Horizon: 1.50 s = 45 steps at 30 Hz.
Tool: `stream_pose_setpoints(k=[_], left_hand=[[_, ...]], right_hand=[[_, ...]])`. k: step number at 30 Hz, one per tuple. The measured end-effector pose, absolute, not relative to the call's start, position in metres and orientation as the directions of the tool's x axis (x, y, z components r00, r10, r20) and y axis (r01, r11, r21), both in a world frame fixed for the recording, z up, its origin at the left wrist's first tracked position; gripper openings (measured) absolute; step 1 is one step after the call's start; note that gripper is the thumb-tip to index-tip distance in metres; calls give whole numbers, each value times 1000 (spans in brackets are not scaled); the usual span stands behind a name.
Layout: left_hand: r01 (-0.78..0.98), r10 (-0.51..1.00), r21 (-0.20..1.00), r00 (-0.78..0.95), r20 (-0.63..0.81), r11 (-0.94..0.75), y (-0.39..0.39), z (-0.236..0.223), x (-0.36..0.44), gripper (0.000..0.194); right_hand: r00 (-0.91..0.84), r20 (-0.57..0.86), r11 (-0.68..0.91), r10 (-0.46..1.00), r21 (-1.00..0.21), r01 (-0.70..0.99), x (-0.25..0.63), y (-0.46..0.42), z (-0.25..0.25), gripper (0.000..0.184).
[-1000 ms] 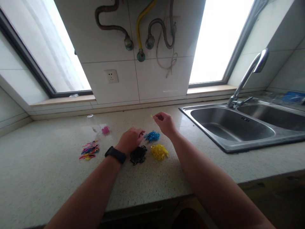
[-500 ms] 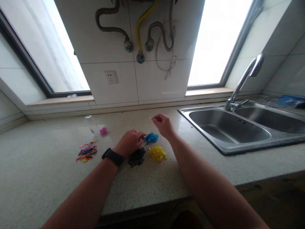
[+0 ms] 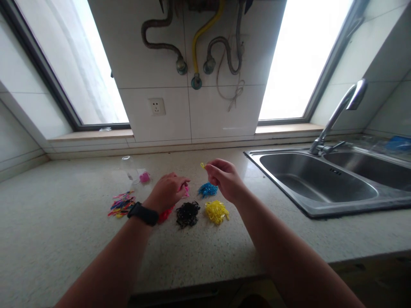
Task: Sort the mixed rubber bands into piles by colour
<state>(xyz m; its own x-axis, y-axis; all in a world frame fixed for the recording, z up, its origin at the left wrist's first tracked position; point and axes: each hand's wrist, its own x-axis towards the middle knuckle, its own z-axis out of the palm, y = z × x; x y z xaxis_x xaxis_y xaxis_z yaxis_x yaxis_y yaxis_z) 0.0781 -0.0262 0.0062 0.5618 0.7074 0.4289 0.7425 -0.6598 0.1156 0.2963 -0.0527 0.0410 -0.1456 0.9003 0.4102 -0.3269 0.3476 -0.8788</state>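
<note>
My right hand (image 3: 222, 177) pinches a small yellow rubber band (image 3: 202, 165) between thumb and fingertips, raised above the counter. Below it lie a pile of blue rubber bands (image 3: 207, 189) and a pile of yellow rubber bands (image 3: 217, 212). My left hand (image 3: 168, 188), with a black watch on its wrist, hovers with fingers partly stretched and apart, nothing seen in them. It partly covers pink bands (image 3: 186, 191) and red bands (image 3: 165, 214). A pile of black rubber bands (image 3: 188, 214) sits just right of the red ones.
Left of my left hand lies a mixed-colour heap of bands (image 3: 122, 203). Behind it are a clear plastic container (image 3: 129, 170) and a small pink object (image 3: 144, 176). A double steel sink (image 3: 308, 207) with a tap (image 3: 337, 111) occupies the right. The tiled wall stands behind.
My left hand has moved left, away from the blue pile, uncovering more of the black pile and some pink and red bands. My right hand still holds the yellow band. The view has shifted slightly.
</note>
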Motion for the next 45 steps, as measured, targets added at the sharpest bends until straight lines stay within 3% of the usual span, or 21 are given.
stream_pose_setpoints(k=[5,13,23,36,45], left_hand=[[742,718,156,538,441,-652,-27,7,73,31],[733,713,183,520,470,-655,-29,10,71,30],[743,733,216,484,478,-633,-31,10,69,30],[793,779,284,342,525,-539,-25,12,57,30],[825,772,273,274,574,-495,-18,8,49,30]], right_hand=[[-276,432,296,859,-858,-420,296,-62,46,23],[-318,471,307,823,-839,-449,305,-60,49,21],[-436,408,287,803,-904,-317,316,-58,49,27],[-456,365,250,812,-923,-294,320,-56,48,25],[-590,265,271,763,-959,-80,330,-50,47,26]])
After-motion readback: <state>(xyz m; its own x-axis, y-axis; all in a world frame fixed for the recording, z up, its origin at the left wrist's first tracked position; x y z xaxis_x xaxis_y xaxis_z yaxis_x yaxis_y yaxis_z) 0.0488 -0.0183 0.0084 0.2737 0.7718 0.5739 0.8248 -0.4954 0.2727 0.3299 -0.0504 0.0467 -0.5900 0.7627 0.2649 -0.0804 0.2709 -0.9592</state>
